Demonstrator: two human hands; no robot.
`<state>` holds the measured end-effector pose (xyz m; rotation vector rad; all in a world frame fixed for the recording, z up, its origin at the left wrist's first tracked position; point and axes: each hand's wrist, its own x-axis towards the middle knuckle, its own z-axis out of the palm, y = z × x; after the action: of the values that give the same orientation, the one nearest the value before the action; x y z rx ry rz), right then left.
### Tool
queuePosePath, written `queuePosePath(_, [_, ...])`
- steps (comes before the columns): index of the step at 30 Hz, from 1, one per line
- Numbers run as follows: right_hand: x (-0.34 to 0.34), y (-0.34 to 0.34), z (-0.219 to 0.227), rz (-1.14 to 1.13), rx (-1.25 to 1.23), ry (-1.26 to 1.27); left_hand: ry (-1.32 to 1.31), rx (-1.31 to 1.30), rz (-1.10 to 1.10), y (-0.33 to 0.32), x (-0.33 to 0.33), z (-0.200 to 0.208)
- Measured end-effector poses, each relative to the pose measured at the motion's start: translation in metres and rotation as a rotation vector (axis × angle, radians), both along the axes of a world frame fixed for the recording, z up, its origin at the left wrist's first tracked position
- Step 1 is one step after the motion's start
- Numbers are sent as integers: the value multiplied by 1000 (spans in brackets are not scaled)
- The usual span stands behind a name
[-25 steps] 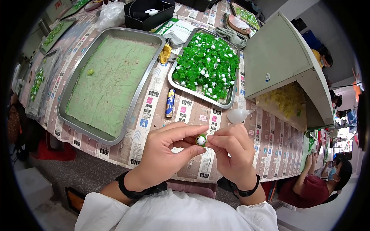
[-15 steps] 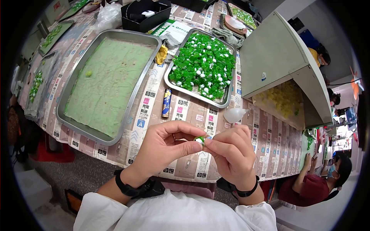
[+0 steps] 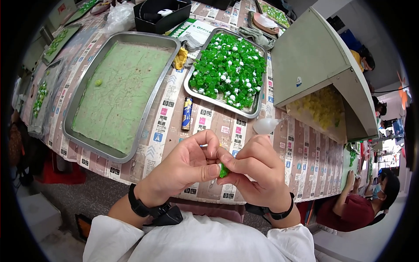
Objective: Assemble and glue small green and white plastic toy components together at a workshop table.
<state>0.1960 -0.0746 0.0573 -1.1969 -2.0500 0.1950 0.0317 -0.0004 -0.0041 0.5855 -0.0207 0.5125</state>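
Observation:
Between my fingertips, low over the table's near edge, is a small green plastic piece [image 3: 223, 170]; its white part is hidden now. My left hand [image 3: 185, 165] pinches it from the left with thumb and forefinger. From the other side my right hand [image 3: 255, 168] grips it, thumb below and forefinger above. Beyond my hands a metal tray [image 3: 190, 89] holds a heap of similar green pieces, many with white ball-shaped parts. To the left lies a larger metal tray [image 3: 97, 153] lined with pale green sheet, with one small yellow-green lump [image 3: 98, 82] on it.
A blue and yellow tube [image 3: 187, 113] and a white squeeze bottle [image 3: 265, 126] lie beyond my hands. At right stands a grey box-like housing [image 3: 314, 56] with yellow pieces inside. A black bin [image 3: 161, 22] is at the back. A co-worker [image 3: 353, 209] sits at far right.
Both hands have turned the piece, so its green part shows and the white part does not. My right fingers have shifted left and closer to my left fingertips.

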Motion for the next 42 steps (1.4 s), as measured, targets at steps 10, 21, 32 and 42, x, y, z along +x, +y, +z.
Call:
queuePosePath(10, [-5,4,-6,12,31,112,8,-15,-14,0,0,-1])
queuePosePath(21, [0,-3,-7,-34,-189,268,31,-81,-37,-2,-2,-1])
queuePosePath(32, [3,-5,-6,-8,-19,129,68,41,4,-7,3,9])
queuePosePath(42, [-4,1,-8,-25,-139,210,90,11,52,1,-10,9])
